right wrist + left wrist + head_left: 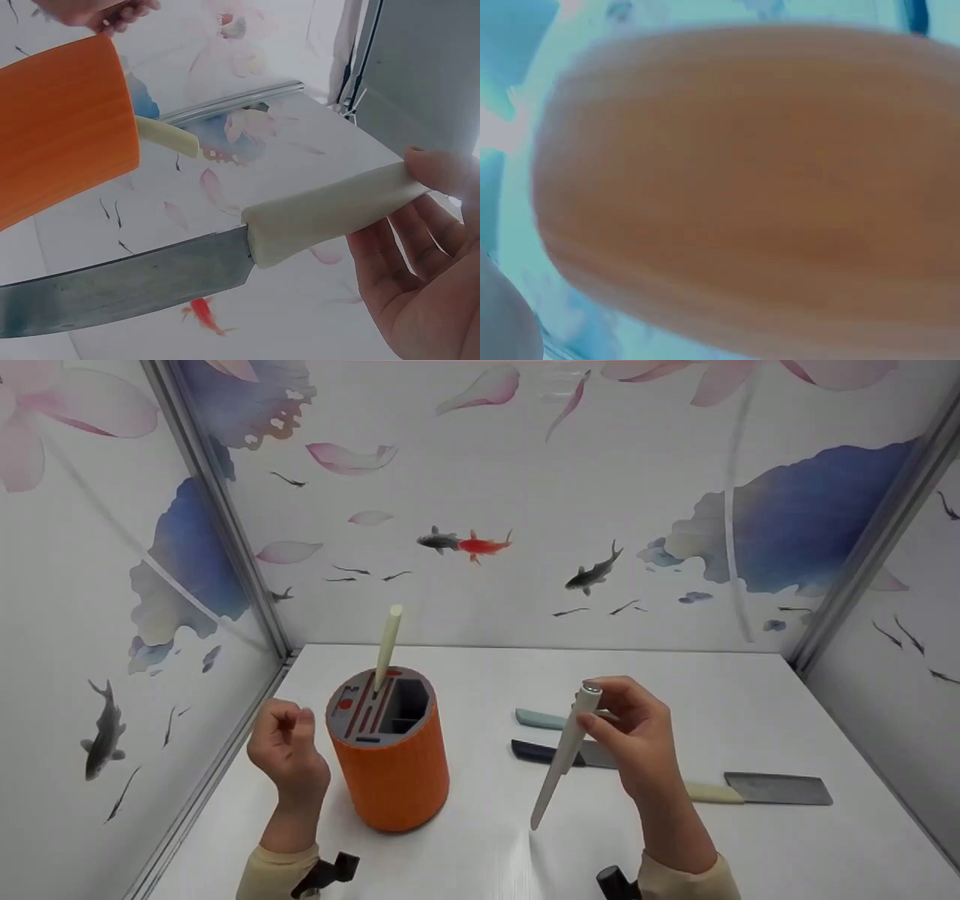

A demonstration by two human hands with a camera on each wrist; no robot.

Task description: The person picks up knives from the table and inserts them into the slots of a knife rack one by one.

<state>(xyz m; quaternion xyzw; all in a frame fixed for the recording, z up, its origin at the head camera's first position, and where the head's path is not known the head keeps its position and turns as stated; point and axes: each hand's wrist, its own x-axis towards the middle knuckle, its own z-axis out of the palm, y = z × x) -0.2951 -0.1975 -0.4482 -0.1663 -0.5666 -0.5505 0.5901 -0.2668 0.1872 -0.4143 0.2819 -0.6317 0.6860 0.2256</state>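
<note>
So the right hand (634, 731) has a white-handled knife (569, 746), pinched between thumb and fingers up near the butt of the handle. Left hand (289, 746) is curled into a fist with nothing showing in it, and the left wrist view is mostly blur so it's no help there.

The bit that matters imo: the knife hangs steeply, handle up, blade down, with the tip slanting left and toward the near side. Can't tell if that tip touches the table (480, 840). The orange block (394, 780) stands upright to the left of the knife, between the two hands, with a gap to the blade. The left hand is way closer to it, just beside its left side, but the knife is over on the right.

The block's grey top (381, 709) sits above the tip, and its long slots run roughly near to far. One pale handle (388, 645) pokes up out of it at a tilt, so that's the main thing to steer around.

Further out, past the right hand, a teal-handled knife (540, 719) and a navy-handled knife (534, 751) lie partly hidden, handles left. A cream-handled cleaver (780, 789) lies off to the right. Fish-print panels (510, 607) wall in the far side.
</note>
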